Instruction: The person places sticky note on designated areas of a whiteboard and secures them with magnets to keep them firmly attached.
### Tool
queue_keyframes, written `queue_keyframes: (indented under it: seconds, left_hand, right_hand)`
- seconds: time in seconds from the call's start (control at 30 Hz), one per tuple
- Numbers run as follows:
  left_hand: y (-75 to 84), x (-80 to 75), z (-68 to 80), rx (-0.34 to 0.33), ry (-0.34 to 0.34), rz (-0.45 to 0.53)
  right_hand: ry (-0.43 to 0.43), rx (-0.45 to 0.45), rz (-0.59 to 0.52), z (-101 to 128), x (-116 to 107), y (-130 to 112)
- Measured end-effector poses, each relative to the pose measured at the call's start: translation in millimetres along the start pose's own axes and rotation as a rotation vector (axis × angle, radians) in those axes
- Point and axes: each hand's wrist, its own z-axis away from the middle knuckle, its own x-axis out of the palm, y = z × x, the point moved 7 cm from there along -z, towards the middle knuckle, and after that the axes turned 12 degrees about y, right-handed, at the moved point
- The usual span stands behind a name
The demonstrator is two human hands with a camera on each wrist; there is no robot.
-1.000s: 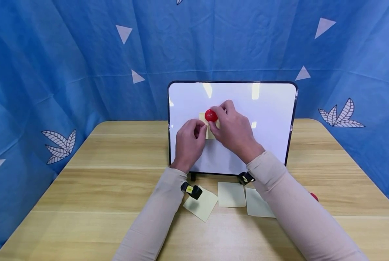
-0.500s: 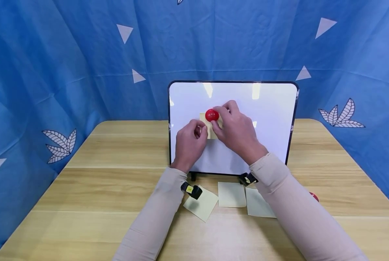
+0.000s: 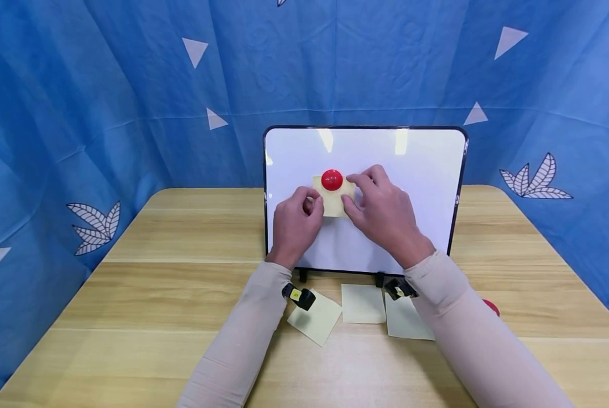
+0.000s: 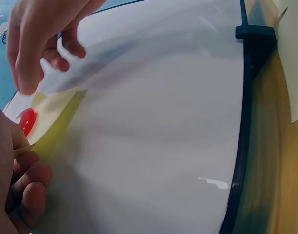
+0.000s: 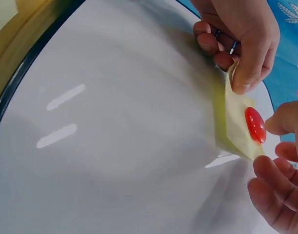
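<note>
Pinching the left edge of a yellow sticky note (image 3: 334, 203) between thumb and curled fingers, the left hand (image 3: 295, 225) keeps that side of the paper against the whiteboard (image 3: 422, 170). The note sits between the two hands, pinned near its top by a red round magnet (image 3: 332, 179) just above the left hand's fingertips. The right hand (image 3: 386, 212) is at the note's right edge with its fingers loosely bent; in the right wrist view its fingertips lie close beside the paper's corner, but I cannot tell whether they grip it or only touch it.

The note looks thin, light and limp: its free edges lift off the board, so it would likely crease or tear if pulled hard against the magnet. Its side edges, clear of the magnet, seem the sensible places to take it, with a gentle pinch. The magnet is small, smooth and domed, probably slippery on top, and better held by its rim. The board stands upright on thin feet and may tip back under a firm push.

Below the wrists, three more yellow notes (image 3: 363, 304) lie on the wooden counter (image 3: 156, 294), and another red magnet (image 3: 491, 306) shows past the right sleeve.
</note>
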Motion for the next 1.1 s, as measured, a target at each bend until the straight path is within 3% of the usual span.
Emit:
queue_keyframes:
  seconds: [0.23,0.87,1.1]
  left_hand:
    - [-4.1,-7.3,-3.4,-0.023,0.019,0.008]
    - [-3.5,-3.0,0.0,-0.041,-0.018,-0.042]
    - [-3.3,-3.5,1.0,-0.040,-0.032,-0.065]
  right_hand:
    - [0.010,-0.034,-0.029,13,-9,-1]
    - [-0.055,-0.033,-0.072,47,-13,-1]
    - [-0.084,-0.094,-0.112,61,-10,-8]
